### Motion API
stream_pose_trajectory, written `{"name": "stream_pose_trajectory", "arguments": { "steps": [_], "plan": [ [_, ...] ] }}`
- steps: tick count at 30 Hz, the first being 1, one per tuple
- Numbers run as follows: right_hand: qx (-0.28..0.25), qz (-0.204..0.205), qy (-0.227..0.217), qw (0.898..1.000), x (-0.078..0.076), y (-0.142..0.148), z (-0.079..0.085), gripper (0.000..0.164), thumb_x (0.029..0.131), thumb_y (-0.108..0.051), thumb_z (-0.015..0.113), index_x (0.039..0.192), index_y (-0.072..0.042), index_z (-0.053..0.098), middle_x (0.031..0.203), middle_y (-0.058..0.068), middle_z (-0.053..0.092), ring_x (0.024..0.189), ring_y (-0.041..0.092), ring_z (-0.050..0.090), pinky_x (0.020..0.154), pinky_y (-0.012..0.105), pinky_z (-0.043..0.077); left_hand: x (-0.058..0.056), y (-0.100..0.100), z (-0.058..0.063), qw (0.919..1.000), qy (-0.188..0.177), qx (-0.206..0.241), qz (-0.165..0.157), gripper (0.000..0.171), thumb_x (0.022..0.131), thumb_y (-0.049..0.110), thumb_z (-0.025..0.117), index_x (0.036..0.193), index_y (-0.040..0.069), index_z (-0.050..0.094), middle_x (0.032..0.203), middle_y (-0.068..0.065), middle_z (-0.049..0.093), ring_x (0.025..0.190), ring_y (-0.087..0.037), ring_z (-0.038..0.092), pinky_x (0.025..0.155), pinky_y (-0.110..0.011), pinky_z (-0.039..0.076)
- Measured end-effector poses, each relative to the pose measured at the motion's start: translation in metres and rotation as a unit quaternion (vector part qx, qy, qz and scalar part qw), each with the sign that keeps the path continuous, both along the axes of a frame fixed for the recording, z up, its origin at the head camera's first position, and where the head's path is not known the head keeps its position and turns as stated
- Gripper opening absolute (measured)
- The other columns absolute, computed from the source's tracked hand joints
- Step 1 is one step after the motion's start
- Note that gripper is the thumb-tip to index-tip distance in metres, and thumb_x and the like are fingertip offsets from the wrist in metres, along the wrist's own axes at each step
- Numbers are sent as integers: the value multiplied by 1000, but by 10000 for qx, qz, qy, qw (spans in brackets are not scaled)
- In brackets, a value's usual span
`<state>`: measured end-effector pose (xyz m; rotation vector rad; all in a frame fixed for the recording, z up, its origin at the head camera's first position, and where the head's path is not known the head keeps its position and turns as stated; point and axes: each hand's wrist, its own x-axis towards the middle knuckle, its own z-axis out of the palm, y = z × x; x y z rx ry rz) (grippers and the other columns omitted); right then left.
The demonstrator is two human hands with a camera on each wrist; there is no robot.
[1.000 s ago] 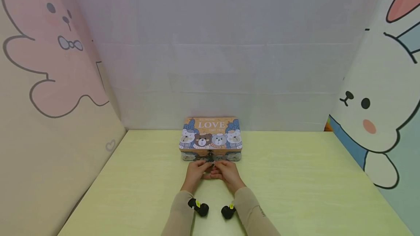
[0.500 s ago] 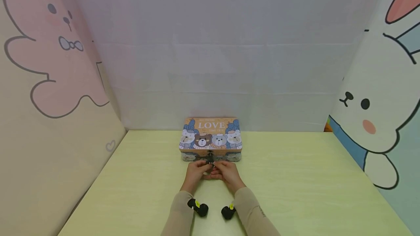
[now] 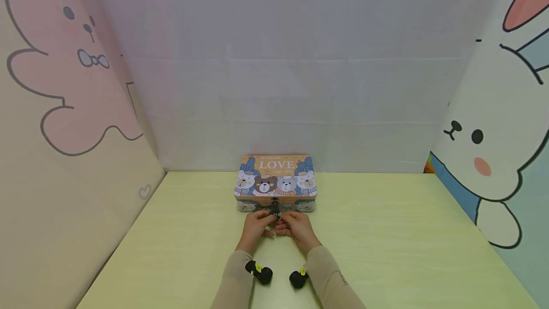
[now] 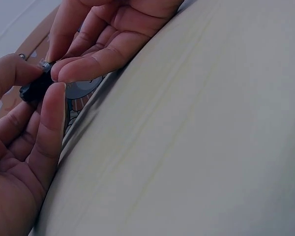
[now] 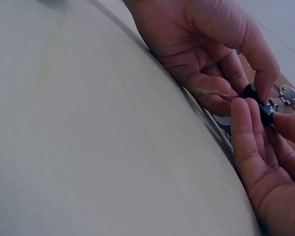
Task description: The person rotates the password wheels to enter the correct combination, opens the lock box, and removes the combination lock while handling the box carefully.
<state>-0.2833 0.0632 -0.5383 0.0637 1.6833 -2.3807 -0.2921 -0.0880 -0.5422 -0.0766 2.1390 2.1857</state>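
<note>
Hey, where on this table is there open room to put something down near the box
Wide bare tabletop lies right of the bear tin, out to the rabbit panel, and left of it toward the pink panel. It is crowded in front of the tin, where the left hand and right hand pinch the small black lock.

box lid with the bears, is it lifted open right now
No, the box has its lid lying flat and shut while the left hand and right hand pinch the small black lock at its front.
</note>
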Motion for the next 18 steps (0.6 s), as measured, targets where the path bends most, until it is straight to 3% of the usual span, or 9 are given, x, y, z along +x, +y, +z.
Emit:
{"name": "stream_pose_trajectory", "arguments": {
  "steps": [8,12,15,18],
  "plan": [
    [21,21,47,10000,-1,0,-2,27,101,-3,54,113,20,58,80,9,63,66,13,66,66,27,62,-1,-2,1,9999,41,7,-128,26,90,3,67,106,-18,65,82,-8,70,49,-10,61,47,-24,56],
    [29,25,45,10000,-3,1,-3,27,102,-3,53,114,20,58,80,9,63,66,13,66,66,27,62,9,-1,17,9997,129,-32,-229,24,91,0,65,104,-20,65,83,-13,71,50,-11,62,49,-26,58],
    [45,25,46,10000,-3,1,-4,27,102,-3,53,113,20,58,81,9,63,66,13,66,66,27,62,8,-1,14,9996,155,-118,-226,24,91,2,65,104,-19,65,85,-14,71,49,-11,62,49,-26,58],
    [52,24,23,10000,-3,1,-4,26,102,-3,53,113,20,58,81,9,63,66,13,66,66,27,62,1,-2,1,9995,112,-226,-173,25,91,5,67,105,-16,67,85,-13,72,47,-10,61,48,-25,58]
  ]
}}
